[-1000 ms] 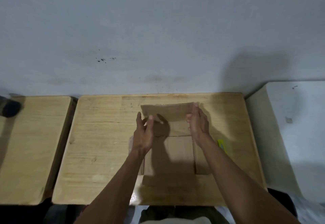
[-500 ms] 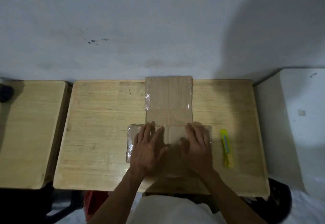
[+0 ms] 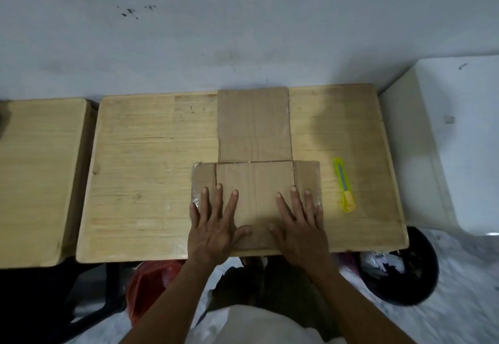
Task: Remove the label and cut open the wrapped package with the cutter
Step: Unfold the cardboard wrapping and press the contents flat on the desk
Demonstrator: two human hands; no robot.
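Two hands flat on cardboard package (image 3: 255, 181), palms down, nothing gripped. Left hand (image 3: 213, 225) on near-left part, fingers spread wide, thumb out toward centre; right hand (image 3: 299, 225) on near-right part, fingers likewise splayed, thumb pointing in toward left thumb, w/ a small gap between thumbs. Package lying opened out flat on wooden table (image 3: 151, 176), near front edge, approx. centre-right; long flap (image 3: 253, 122) folded away toward wall, reaching table's far edge; narrow side flaps left & right, bits of clear tape or wrap shining at outer edges by little fingers. Yellow cutter (image 3: 344, 184) on table just right of package, apart from it, untouched, lengthwise front-to-back, grey strip along its middle; blade out or in: can't tell. Second wooden table (image 3: 37, 176) at left, white surface (image 3: 445, 138) at right, dark round bin (image 3: 399, 268) below right corner.
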